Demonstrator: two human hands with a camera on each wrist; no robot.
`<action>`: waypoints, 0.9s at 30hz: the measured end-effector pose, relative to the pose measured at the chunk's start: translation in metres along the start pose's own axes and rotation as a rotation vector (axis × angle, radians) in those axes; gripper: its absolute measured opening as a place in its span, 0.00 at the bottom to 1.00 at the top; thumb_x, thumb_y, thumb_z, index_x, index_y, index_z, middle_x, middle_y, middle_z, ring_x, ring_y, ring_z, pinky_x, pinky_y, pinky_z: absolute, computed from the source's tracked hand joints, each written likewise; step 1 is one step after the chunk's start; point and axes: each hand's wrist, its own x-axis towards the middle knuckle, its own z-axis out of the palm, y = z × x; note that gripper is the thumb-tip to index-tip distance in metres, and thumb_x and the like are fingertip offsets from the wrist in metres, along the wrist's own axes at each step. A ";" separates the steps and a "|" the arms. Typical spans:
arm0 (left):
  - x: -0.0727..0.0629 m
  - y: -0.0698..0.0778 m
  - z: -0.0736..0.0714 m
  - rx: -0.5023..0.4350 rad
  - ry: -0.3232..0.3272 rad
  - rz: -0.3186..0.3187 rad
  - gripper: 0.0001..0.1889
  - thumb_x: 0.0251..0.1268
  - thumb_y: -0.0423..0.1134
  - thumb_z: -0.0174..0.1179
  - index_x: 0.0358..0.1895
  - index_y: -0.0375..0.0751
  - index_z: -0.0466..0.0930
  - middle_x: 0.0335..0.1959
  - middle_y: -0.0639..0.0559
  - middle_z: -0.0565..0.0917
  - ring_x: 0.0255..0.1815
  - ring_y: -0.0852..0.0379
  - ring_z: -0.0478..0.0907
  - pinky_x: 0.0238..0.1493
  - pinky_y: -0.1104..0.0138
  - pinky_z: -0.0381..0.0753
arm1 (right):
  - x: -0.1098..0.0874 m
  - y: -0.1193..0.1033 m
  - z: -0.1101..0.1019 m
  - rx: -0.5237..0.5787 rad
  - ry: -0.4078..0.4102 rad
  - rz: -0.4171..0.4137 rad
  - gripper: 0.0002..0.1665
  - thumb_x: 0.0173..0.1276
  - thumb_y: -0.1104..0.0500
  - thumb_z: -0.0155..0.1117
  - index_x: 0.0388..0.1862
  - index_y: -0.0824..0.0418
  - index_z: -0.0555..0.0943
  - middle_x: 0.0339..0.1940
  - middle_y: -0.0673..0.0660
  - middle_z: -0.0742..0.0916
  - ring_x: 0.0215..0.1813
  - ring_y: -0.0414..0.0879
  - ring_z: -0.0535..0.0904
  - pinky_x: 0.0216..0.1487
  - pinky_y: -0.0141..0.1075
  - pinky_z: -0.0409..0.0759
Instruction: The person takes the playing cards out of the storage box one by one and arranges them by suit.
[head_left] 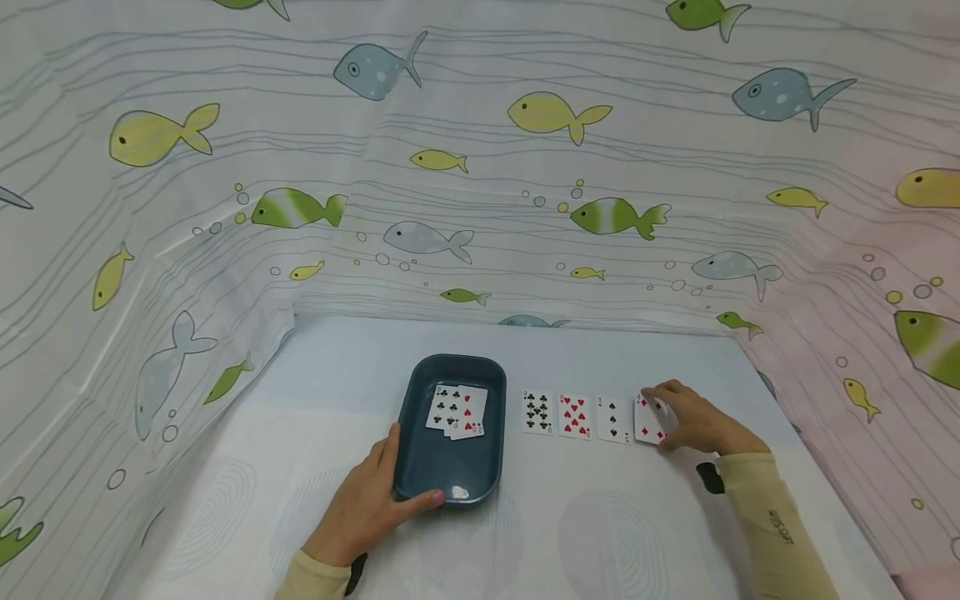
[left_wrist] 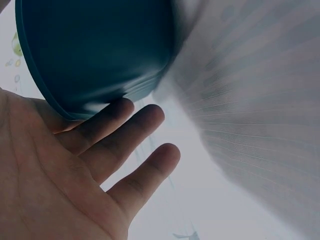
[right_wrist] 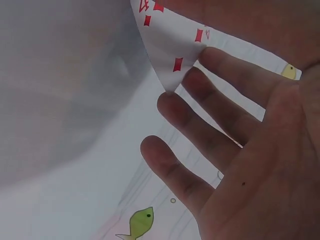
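Note:
Thumb and fingers of my right hand [head_left: 693, 421] hold a diamonds playing card [head_left: 647, 423] by its edges at the right end of a row of face-up cards. In the right wrist view, this card tilts and its corner meets the fingertips [right_wrist: 172, 106]. Left of it lie a three-spade card [head_left: 614, 419], a hearts card [head_left: 574, 416] and a clubs card [head_left: 537, 412]. My left hand [head_left: 367, 500] rests at the near left corner of a dark blue tray [head_left: 442, 471], thumb along the near rim, fingers spread and fairly straight against the side.
Inside the tray, a clubs card [head_left: 444, 407] and a hearts card [head_left: 475, 414] overlap face up. The white table [head_left: 360, 367] is walled at the back and sides by fish-patterned sheeting [head_left: 480, 200].

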 end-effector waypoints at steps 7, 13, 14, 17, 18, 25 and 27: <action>-0.001 0.001 -0.001 -0.016 -0.008 -0.003 0.67 0.50 0.79 0.62 0.82 0.36 0.46 0.74 0.35 0.66 0.66 0.39 0.72 0.63 0.46 0.73 | 0.002 0.006 0.000 0.012 -0.058 0.036 0.55 0.42 0.62 0.86 0.72 0.67 0.72 0.67 0.69 0.73 0.63 0.66 0.71 0.60 0.64 0.72; -0.001 0.002 -0.001 -0.015 -0.003 0.000 0.67 0.50 0.79 0.62 0.82 0.36 0.45 0.73 0.35 0.66 0.65 0.40 0.73 0.63 0.46 0.74 | 0.002 0.009 -0.004 0.032 -0.122 0.031 0.54 0.42 0.64 0.84 0.71 0.68 0.72 0.69 0.72 0.71 0.67 0.70 0.67 0.59 0.65 0.71; 0.000 0.003 -0.001 -0.013 -0.001 0.000 0.67 0.50 0.79 0.63 0.82 0.36 0.46 0.73 0.35 0.66 0.64 0.40 0.73 0.62 0.46 0.74 | 0.003 0.009 -0.004 0.033 -0.129 0.027 0.54 0.42 0.64 0.84 0.71 0.68 0.72 0.69 0.72 0.71 0.67 0.71 0.66 0.59 0.66 0.71; 0.000 0.003 -0.001 -0.010 -0.001 -0.003 0.67 0.50 0.78 0.63 0.82 0.36 0.46 0.73 0.35 0.66 0.64 0.40 0.73 0.62 0.46 0.74 | 0.004 0.010 -0.003 0.030 -0.143 0.037 0.55 0.41 0.63 0.85 0.71 0.68 0.72 0.69 0.72 0.70 0.67 0.72 0.65 0.59 0.67 0.70; 0.000 0.003 -0.001 -0.010 -0.002 -0.003 0.67 0.50 0.78 0.63 0.82 0.36 0.45 0.73 0.35 0.66 0.64 0.39 0.73 0.62 0.46 0.74 | 0.004 0.009 -0.002 0.031 -0.147 0.045 0.55 0.41 0.63 0.85 0.71 0.68 0.72 0.69 0.72 0.70 0.67 0.71 0.64 0.60 0.68 0.69; 0.000 0.001 0.000 -0.016 -0.010 -0.011 0.67 0.49 0.79 0.63 0.82 0.37 0.45 0.74 0.36 0.66 0.65 0.41 0.73 0.63 0.47 0.74 | 0.007 0.011 0.003 0.034 -0.156 0.081 0.57 0.42 0.63 0.86 0.73 0.67 0.69 0.69 0.73 0.68 0.68 0.71 0.63 0.61 0.70 0.67; 0.000 0.001 0.000 -0.019 -0.014 -0.016 0.67 0.50 0.79 0.63 0.82 0.37 0.45 0.74 0.36 0.66 0.65 0.41 0.73 0.63 0.47 0.74 | 0.006 0.012 0.004 0.037 -0.149 0.082 0.58 0.42 0.62 0.86 0.73 0.67 0.69 0.70 0.73 0.69 0.68 0.72 0.63 0.61 0.70 0.67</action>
